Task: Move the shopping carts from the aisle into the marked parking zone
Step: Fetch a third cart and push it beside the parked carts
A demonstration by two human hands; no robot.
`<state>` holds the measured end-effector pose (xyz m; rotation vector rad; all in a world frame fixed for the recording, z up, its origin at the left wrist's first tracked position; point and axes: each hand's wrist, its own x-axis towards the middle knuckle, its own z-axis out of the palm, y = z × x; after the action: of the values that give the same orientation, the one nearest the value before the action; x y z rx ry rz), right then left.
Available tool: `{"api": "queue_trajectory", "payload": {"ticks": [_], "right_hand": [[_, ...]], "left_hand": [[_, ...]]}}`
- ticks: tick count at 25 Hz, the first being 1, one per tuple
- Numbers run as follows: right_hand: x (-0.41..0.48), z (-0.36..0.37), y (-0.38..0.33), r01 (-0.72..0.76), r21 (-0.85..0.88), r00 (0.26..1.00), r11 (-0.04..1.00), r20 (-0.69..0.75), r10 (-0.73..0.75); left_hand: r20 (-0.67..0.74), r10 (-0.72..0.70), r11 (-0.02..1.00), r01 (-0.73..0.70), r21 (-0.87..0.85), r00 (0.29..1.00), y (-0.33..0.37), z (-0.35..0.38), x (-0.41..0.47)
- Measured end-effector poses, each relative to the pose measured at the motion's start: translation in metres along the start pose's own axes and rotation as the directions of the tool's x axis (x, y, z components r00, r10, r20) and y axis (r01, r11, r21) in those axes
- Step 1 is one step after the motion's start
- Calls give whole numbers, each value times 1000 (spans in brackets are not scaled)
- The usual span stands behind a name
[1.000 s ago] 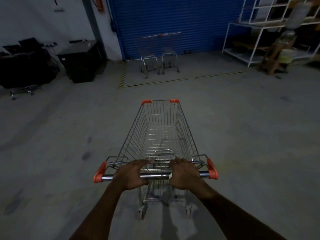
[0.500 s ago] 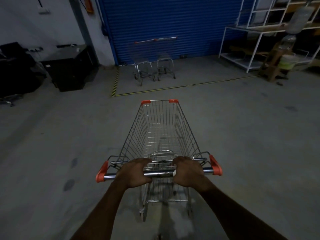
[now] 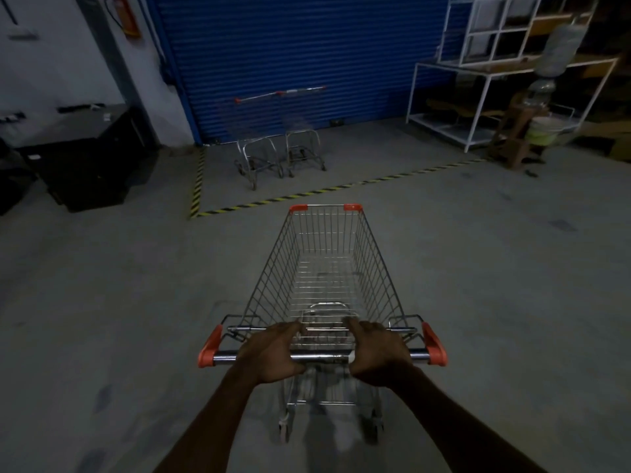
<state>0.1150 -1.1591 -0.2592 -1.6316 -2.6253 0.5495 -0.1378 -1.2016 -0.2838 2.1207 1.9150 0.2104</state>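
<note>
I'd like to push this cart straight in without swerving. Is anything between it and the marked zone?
Nothing visible lies on the floor between the cart and the striped tape. Inside the zone, two parked carts stand ahead-left by the blue shutter; the space right of them looks free.

Three shopping carts (image 3: 273, 268) (image 3: 256, 155) (image 3: 303, 149) and two hands (image 3: 273, 353) (image 3: 379, 353).

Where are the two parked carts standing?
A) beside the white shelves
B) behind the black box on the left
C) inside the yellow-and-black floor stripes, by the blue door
C: the two parked carts stand inside the striped floor line, right in front of the blue shutter.
</note>
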Motion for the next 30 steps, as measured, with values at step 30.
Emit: {"api": "queue_trajectory", "payload": {"ticks": [30], "right_hand": [[650, -175, 207, -90, -52, 987, 995, -137, 83]], "left_hand": [[-28, 116, 993, -115, 32, 993, -152, -98, 718]]}}
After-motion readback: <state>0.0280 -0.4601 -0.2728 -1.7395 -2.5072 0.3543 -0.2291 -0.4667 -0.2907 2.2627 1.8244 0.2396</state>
